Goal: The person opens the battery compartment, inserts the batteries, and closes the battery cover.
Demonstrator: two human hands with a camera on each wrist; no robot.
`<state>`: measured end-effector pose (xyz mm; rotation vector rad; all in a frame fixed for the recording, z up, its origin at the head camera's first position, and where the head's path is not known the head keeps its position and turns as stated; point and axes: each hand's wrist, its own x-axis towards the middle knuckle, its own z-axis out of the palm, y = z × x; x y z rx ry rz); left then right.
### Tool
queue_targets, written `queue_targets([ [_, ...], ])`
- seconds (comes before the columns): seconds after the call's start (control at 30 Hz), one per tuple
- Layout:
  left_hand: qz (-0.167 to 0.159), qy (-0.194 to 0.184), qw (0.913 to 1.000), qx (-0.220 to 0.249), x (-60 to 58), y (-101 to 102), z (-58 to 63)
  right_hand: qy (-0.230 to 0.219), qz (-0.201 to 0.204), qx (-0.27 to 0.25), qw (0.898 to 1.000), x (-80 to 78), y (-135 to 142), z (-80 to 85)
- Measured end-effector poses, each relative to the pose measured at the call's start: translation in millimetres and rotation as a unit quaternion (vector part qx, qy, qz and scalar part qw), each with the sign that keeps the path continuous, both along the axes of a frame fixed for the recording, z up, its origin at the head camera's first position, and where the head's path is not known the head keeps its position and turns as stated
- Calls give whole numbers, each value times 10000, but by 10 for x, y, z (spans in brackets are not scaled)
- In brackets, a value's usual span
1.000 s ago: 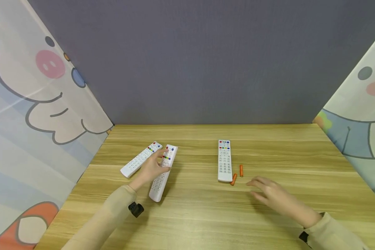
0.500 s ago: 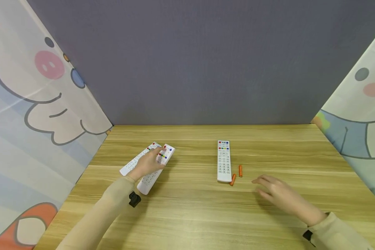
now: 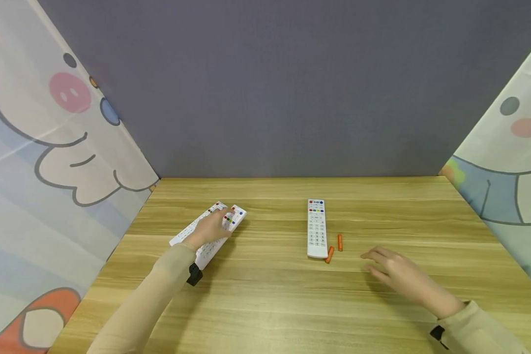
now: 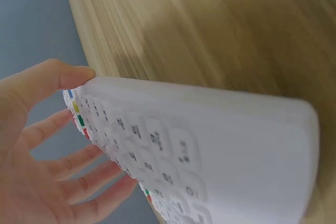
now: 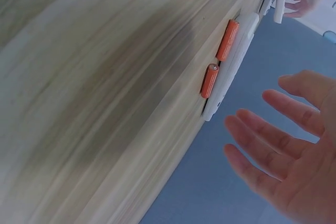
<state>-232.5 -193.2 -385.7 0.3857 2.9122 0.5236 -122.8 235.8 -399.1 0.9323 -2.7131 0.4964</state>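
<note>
My left hand [image 3: 209,230] grips a white remote control [image 3: 210,251] by its long edges, the thumb on the right edge. In the left wrist view this remote [image 4: 247,140] is tilted, its near end large and its buttons facing the fingers. Close along its left side lies a second white remote [image 3: 184,235], partly hidden by the hand. My right hand [image 3: 401,278] hovers over the table, fingers loosely spread and holding nothing. Nearest to it are two orange batteries [image 3: 340,242], beside the lower end of a third white remote [image 3: 317,228].
A wood-grain table [image 3: 274,305] spreads beneath both hands. A grey panel [image 3: 265,98] rises along its back edge. Curtains with cartoon prints [image 3: 40,147] stand at the left and right sides.
My left hand has swung the held remote's near end leftward, bringing it closer to the leftmost remote and at a similar slant. The right hand has drifted slightly right, away from the batteries.
</note>
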Motion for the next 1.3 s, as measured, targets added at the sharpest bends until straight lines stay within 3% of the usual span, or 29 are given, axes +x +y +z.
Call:
queue_targets([
  [0.27,97,-196,9993,-299,-102,33,-60,-261,-211,112,9994,-1,20,16],
  [0.47,50,-249,9991,-334,-116,51,-77,-315,-251,143,9991,-12,24,8],
  [1.3,1,-54,9990,-447,-136,69,-167,92,-2,-19,10000,-24,23,-75],
])
